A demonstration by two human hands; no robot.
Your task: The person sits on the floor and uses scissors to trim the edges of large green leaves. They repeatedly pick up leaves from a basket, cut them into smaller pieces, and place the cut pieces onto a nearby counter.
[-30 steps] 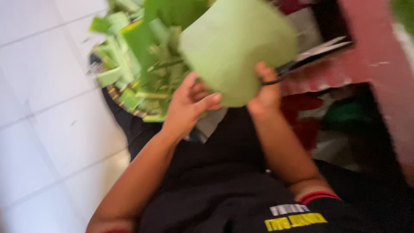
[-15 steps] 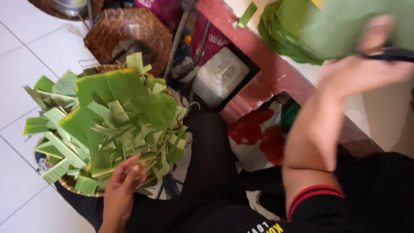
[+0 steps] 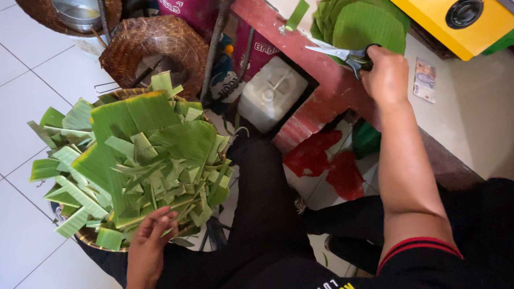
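Banana-leaf offcuts: a large heap of green strips and torn pieces, filling a round woven basket that stands on the white tiled floor beside the person's dark-clad knee. Stack of cut leaf rounds: green, piled at the near edge of the pale worktop, above its red-painted front. Yellow box: at the far right corner of the worktop, with a round black dial. White plastic jerrycan: on the floor under the worktop edge. Brown woven lid: on the floor beyond the basket. Right hand: at the worktop edge, fingers clenched through the black handles of scissors, whose blades point left, just beside the leaf stack. Left hand: at the near rim of the basket, fingers loosely curled and touching the offcuts; whether they grip a piece cannot be told. Small printed card: flat on the worktop, right of the hand.
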